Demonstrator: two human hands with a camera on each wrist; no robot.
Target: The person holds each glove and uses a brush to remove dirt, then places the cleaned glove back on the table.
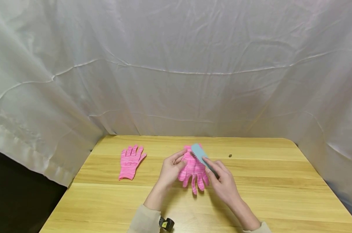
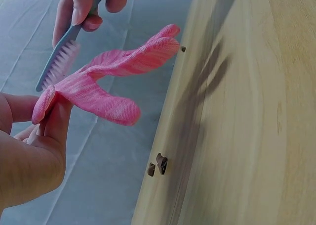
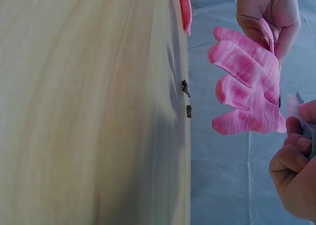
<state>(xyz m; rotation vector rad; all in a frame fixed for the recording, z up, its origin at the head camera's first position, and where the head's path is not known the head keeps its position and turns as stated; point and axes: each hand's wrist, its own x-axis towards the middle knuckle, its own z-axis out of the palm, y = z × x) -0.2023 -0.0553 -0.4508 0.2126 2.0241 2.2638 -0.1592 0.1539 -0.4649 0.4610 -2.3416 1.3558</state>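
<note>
My left hand (image 1: 169,170) pinches a pink streaked knit glove (image 1: 190,166) at its edge and holds it up off the table, its fingers hanging toward me. In my right hand (image 1: 224,181) is a blue-grey brush (image 1: 198,152), gripped by the handle. Its pale bristles (image 2: 61,64) face the glove and lie at or very near the fabric in the left wrist view; firm contact is hard to tell. From the right wrist view, the glove's spread fingers (image 3: 232,89) show. A second pink glove (image 1: 130,163) lies flat on the table at the left.
The wooden table (image 1: 280,194) has a grey curtain (image 1: 193,97) behind it and at both sides. A small dark bit (image 1: 230,155) lies near the back edge, right of the hands. Two dark bits, one a larger piece (image 2: 162,163), show in the left wrist view.
</note>
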